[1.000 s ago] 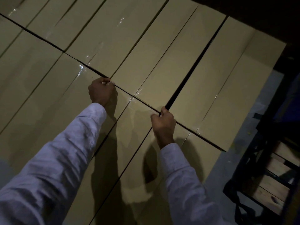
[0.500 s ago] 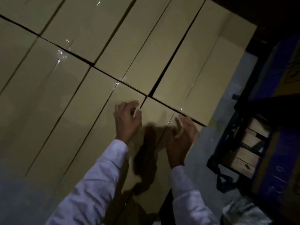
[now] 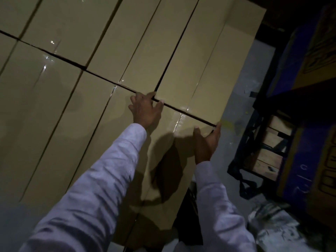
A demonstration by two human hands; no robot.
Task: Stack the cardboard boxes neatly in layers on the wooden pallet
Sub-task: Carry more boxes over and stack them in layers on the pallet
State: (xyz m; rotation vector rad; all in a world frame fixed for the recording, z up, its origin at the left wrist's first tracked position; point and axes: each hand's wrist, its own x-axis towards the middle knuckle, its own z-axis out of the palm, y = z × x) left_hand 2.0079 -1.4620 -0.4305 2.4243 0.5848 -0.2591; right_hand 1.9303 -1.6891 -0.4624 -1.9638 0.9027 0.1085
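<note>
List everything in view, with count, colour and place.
boxes: many, tan, one tight layer across left and centre
floor: one, grey, right of the boxes
slats: several, wooden, in a dark frame at right
cartons: count unclear, blue and yellow, right edge
plastic: one crumpled sheet, pale, lower right
sleeves: two, white, from the bottom edge
left hand: flat on a box top, fingers at the seam
right hand: open against the same box's right edge
</note>
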